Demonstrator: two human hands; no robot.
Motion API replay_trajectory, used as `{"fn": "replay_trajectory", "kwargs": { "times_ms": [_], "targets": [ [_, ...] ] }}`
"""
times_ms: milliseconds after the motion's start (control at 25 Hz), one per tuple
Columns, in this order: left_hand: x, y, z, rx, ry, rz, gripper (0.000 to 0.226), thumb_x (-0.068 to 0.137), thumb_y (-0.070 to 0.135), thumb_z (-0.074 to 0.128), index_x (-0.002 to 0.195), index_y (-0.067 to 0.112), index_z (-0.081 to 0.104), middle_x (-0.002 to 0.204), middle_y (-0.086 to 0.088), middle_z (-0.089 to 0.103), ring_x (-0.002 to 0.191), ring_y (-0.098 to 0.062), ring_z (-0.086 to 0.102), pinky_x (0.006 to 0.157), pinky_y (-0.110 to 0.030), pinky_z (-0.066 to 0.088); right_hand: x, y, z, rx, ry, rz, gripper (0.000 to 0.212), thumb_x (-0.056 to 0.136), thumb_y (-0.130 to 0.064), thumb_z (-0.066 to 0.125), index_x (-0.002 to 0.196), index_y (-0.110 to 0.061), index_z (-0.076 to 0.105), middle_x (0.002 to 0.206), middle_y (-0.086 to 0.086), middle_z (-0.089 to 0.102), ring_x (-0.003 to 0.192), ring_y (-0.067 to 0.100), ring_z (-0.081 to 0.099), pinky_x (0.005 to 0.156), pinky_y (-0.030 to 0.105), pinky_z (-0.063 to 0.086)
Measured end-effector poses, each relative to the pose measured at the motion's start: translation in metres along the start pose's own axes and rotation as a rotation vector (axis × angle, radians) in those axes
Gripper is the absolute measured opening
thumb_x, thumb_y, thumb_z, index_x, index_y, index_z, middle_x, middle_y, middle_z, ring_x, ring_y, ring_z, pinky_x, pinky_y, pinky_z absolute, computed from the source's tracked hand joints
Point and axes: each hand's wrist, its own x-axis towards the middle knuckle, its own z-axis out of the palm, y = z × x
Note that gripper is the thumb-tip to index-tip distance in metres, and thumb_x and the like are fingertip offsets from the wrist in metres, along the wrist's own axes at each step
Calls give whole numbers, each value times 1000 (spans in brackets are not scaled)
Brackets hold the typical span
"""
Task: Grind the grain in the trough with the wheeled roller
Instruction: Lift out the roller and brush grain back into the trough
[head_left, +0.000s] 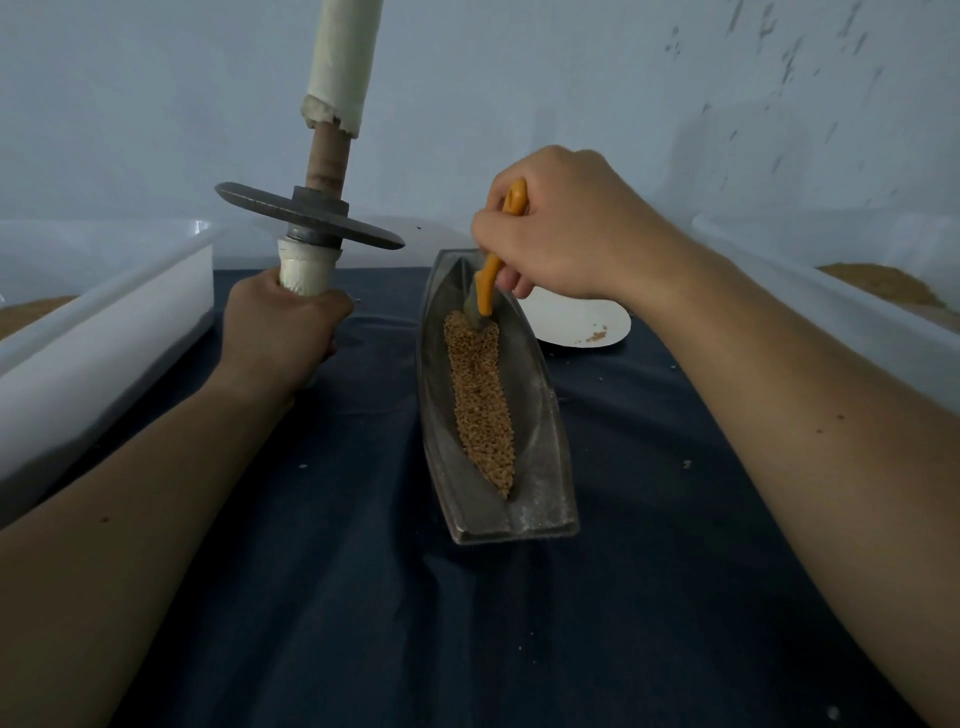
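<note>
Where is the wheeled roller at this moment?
In the head view, the wheeled roller is held roughly upright, left of the trough; the left hand grips its lower handle.

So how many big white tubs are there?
2. The left tub lies along the left edge, the right tub along the right edge; more could be hidden off-frame.

dim bluish light, soft faint shadows, wide-angle bending at edges, slight overall softness

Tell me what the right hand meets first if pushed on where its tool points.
Probably the grain at the far end of the trough; the orange-handled tool in the right hand angles down there, tip seemingly touching.
</note>
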Motion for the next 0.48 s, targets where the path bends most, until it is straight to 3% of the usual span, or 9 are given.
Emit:
{"fn": "replay_trajectory", "kwargs": {
  "times_ms": [160,280,480],
  "targets": [
    [0,0,0,9,-10,0,28,72,35,75,91,20,63,78,-5,68,56,-10,64,47,-22,52,-1,-1,3,-3,126,-35,22,89,-28,54,84,-15,71,69,0,71,64,14,70,69,39,62],
    [-1,1,0,-1,-15,6,27,71,35,75,88,17,64,73,-5,66,53,-9,62,47,-23,50,-3,0,6,-51,46,-38,19,93,-27,53,89,-20,70,73,-5,70,69,10,69,74,38,60],
    [-1,1,1,-4,-15,8,26,70,34,75,85,16,64,68,-5,64,49,-7,59,46,-25,52,-3,-7,-2,-7,-92,22,30,90,-24,50,84,-3,70,63,2,73,57,12,72,67,39,63]
  ]
}}
